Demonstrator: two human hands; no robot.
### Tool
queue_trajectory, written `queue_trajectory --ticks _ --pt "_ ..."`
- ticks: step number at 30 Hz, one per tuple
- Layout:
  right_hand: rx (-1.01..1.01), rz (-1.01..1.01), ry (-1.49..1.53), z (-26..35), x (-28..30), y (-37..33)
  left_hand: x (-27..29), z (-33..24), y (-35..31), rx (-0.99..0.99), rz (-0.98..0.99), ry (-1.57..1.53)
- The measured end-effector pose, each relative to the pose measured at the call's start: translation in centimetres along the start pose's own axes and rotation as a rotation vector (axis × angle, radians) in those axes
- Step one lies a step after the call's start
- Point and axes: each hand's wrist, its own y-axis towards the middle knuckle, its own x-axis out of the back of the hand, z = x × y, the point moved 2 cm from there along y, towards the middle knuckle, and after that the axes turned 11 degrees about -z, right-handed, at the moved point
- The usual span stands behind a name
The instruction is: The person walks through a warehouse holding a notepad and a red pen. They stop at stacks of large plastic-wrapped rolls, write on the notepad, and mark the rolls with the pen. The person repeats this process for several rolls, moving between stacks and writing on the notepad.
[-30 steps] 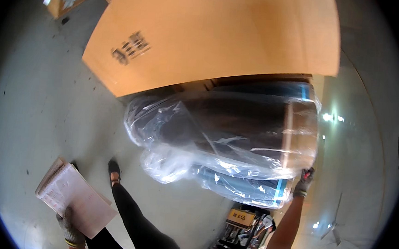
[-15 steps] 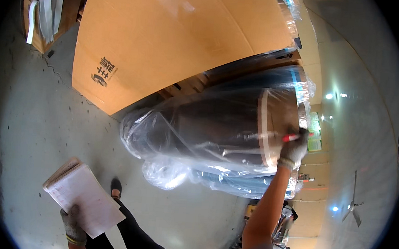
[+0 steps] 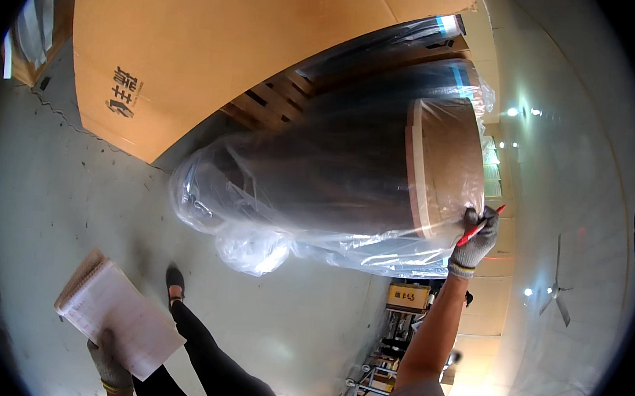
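My left hand [image 3: 109, 360], in a grey knit glove, is closed on a folded pad of printed paper [image 3: 122, 313] at the lower left. On the right, my gloved right hand [image 3: 481, 242] is closed around a red pen [image 3: 469, 235], its fingers bent at the edge of clear plastic film [image 3: 257, 212]. The film drapes loosely over a large dark cylinder [image 3: 334, 173] with a brown end section [image 3: 449, 152] and a pale band around it. Whether my fingers also pinch the film is hard to tell.
A big printed cardboard sheet [image 3: 255, 39] spans the upper left, above slatted wood [image 3: 284, 96]. Another wrapped dark cylinder [image 3: 391, 85] lies behind. A carton with white strips [image 3: 36, 27] stands far left. Lower right are a yellow box [image 3: 408, 296] and a metal cart [image 3: 367, 389].
My right hand has moved from over the cylinder's brown end to its near lower edge, pen still held. The view has shifted, so the cardboard and cylinders sit higher and farther left.
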Motion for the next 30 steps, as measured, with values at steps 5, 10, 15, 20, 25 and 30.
queue_trajectory --ticks 5,10,15,20,25,30 --pt "-0.046 0.060 0.006 -3.2 3.7 -0.3 -0.5 -0.9 -0.1 -0.035 0.042 0.012" --pt "-0.016 -0.295 0.045 1.4 1.2 -2.4 -0.1 -0.4 0.1 0.009 -0.003 -0.005" --pt "0.439 0.106 -0.033 10.3 -12.6 -14.2 2.2 1.1 1.5 0.012 -0.058 0.018" --pt "0.679 0.954 -0.330 10.0 -31.3 -28.5 3.5 3.0 3.0 0.039 -0.172 -0.070" --pt "0.781 0.998 -0.402 4.5 -39.4 -35.1 6.7 6.3 4.4 0.034 -0.321 -0.164" --pt "1.095 1.174 -0.687 -0.2 -42.2 -35.3 6.9 9.3 6.3 0.019 -0.419 -0.229"
